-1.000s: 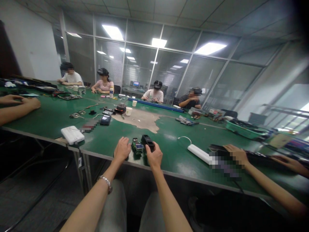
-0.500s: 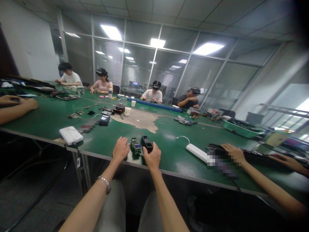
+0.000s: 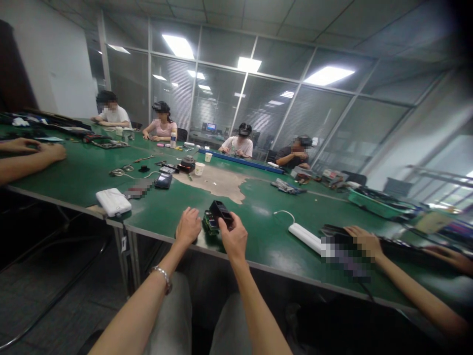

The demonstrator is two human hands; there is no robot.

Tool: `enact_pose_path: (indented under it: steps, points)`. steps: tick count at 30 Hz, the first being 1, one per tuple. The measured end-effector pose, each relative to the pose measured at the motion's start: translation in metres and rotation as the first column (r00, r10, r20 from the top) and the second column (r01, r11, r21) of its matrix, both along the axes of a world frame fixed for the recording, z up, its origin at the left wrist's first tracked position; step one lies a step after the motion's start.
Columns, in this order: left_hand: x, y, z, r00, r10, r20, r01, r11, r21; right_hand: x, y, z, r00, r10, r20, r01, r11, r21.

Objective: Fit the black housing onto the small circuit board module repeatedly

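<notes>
My right hand [image 3: 234,235] is closed around a black plastic housing [image 3: 219,209] with openings in its face. The housing is tilted and overlaps a green circuit board [image 3: 211,224] with a small screen, which lies on the table near its front edge. Just left of the board rests my left hand [image 3: 188,226], back upward, its fingers curled together toward the tabletop. Whatever lies under those fingers is hidden.
On the green table [image 3: 258,236], a white power bank [image 3: 113,202] lies left and a long white power strip [image 3: 306,238] right. Farther off are a paper cup [image 3: 199,169] and a green basket [image 3: 377,203]. A neighbour's hand [image 3: 364,241] works at right; other people sit opposite.
The black housing has moved left and tipped over the circuit board, held in my right hand. My left hand has stayed beside the board. The whole view has shifted slightly.
</notes>
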State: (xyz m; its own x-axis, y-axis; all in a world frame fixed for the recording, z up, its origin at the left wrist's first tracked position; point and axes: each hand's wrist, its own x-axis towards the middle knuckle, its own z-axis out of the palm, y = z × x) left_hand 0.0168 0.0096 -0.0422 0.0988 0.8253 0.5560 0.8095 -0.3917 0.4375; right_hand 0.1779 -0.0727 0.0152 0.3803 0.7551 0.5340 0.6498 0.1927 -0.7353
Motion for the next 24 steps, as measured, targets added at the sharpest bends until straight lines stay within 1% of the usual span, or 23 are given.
enact_pose_path:
  steps: [4,10,17,20,22,24]
  points:
    - [-0.001,-0.002,0.002,1.0,-0.008,0.015,0.008,1.0,-0.007,-0.015,-0.002,0.007,0.996,0.0,0.092,0.002,1.0,-0.024]
    - [-0.002,-0.002,0.002,0.999,-0.017,0.035,0.017,1.0,-0.005,-0.023,0.0,0.01,0.979,-0.015,0.203,0.028,0.998,-0.06]
    - [-0.002,-0.002,0.003,0.999,-0.033,0.042,0.032,0.999,0.012,-0.026,-0.006,0.001,0.948,-0.017,0.319,0.073,0.984,-0.164]
    - [-0.002,-0.002,0.002,0.999,-0.035,0.038,0.034,0.999,0.02,-0.024,-0.009,-0.002,0.928,0.031,0.372,0.044,0.98,-0.192]
    - [-0.001,0.0,0.001,0.999,-0.037,0.034,0.037,0.999,0.023,-0.022,-0.01,-0.002,0.915,0.054,0.4,0.029,0.98,-0.199]
    - [-0.001,0.001,0.0,0.999,-0.04,0.028,0.039,0.999,0.025,-0.022,-0.009,-0.002,0.909,0.041,0.416,0.038,0.983,-0.179]
